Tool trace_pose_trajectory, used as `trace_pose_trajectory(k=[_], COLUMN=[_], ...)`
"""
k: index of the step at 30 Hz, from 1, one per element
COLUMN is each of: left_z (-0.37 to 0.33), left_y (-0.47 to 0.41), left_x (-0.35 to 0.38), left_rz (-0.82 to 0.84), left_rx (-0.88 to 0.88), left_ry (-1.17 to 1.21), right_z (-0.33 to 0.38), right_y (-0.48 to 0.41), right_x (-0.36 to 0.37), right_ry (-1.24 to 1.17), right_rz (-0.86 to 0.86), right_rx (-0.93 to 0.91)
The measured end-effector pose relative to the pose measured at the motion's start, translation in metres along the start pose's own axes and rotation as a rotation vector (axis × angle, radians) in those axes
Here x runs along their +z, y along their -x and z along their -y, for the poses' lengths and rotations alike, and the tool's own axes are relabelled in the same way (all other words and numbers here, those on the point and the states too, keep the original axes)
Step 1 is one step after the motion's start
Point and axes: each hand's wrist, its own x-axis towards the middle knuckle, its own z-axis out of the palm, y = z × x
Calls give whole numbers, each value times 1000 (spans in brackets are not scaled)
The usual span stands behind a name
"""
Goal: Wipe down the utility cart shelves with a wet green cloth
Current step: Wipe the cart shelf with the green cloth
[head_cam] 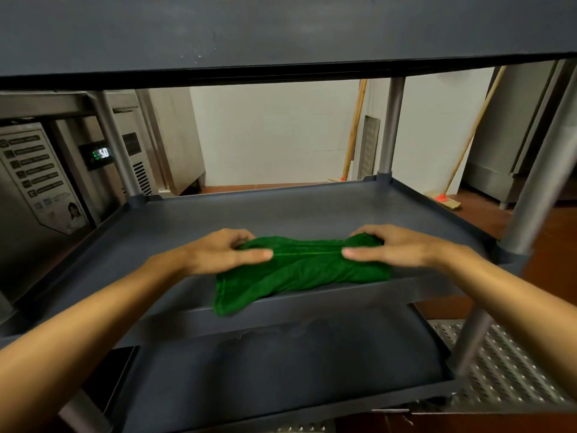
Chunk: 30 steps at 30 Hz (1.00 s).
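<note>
A dark grey utility cart fills the view, with its middle shelf (pixel 312 210) in front of me. A crumpled green cloth (pixel 301 271) lies near that shelf's front edge, one corner hanging over the lip. My left hand (pixel 224 251) pinches the cloth's left end. My right hand (pixel 393 248) pinches its right end. The cloth is stretched between them. The bottom shelf (pixel 281 370) shows below, with a darker patch on its surface. The top shelf's (pixel 281 29) front edge runs across the upper part of the view.
Grey cart posts (pixel 392 126) stand at the corners. A steel refrigerated counter with a lit display (pixel 100 154) is at the left. Two brooms (pixel 462 151) lean on the white wall behind. A perforated metal floor grate (pixel 505 370) lies at the lower right.
</note>
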Motion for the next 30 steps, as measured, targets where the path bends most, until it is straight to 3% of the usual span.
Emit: trace_pose_trajectory(k=[6, 12, 16, 19, 21, 24, 26, 28, 30], left_z=[6, -7, -12, -4, 3, 19, 27, 26, 25], left_y=[21, 36, 36, 22, 6, -12, -13, -4, 2], left_x=[7, 2, 9, 11, 8, 5, 6, 11, 15], left_rz=[61, 57, -18, -104, -164, -249, -351, -354, -251], left_rx=[39, 38, 134, 188, 122, 37, 183, 363, 433], left_ry=[-4, -229, -433, -398, -352, -442, -564, -522, -506], right_z=[-16, -22, -24, -23, -22, -26, -28, -34, -39], right_y=[-11, -6, 0, -7, -13, -21, -20, -17, -15], right_x=[6, 10, 13, 14, 15, 17, 14, 9, 7], right_ry=[-17, -22, -73, -144, -152, 105, 261, 306, 329], right_rz=[-60, -174, -213, -325, -405, -513, -562, -456, -236], right_rx=[-141, -186, -103, -17, 24, -21, -175, -338, -367])
